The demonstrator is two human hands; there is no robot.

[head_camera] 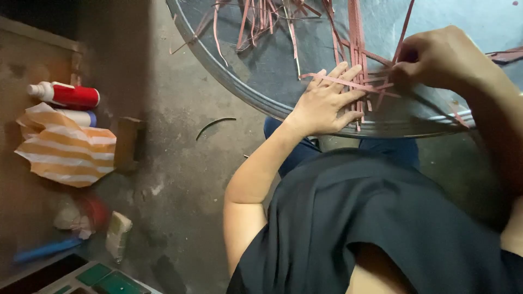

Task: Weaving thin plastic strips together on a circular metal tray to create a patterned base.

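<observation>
One view is available, the head view. Both hands work on a patch of interlaced reddish-pink strips (364,81) lying on a large round metal tray (256,95), near its front rim, above the person's knees.

Left hand (326,100): laid flat, palm down, fingers (343,73) spread and released, pressing the woven strips against the tray. It grasps nothing.

Right hand (444,57): curled, fingers pinched on the end of one strip at the right edge of the woven patch.

Handling, as a judgement: the strips appear thin, light and springy, flexible along their length but liable to kink or split if bent sharply. The crossings look loose, so they shift unless held down. Take hold of a strip near its free end, close to the crossing being worked.

Appearance: narrow flat bands, uniform in width, dull red-pink; several run upright, several cross them. More loose strips (261,19) lie scattered at the tray's far side.

Beside the person, on the concrete floor (180,179): a red-and-white bottle (65,93) and an orange-striped bag (65,149).
</observation>
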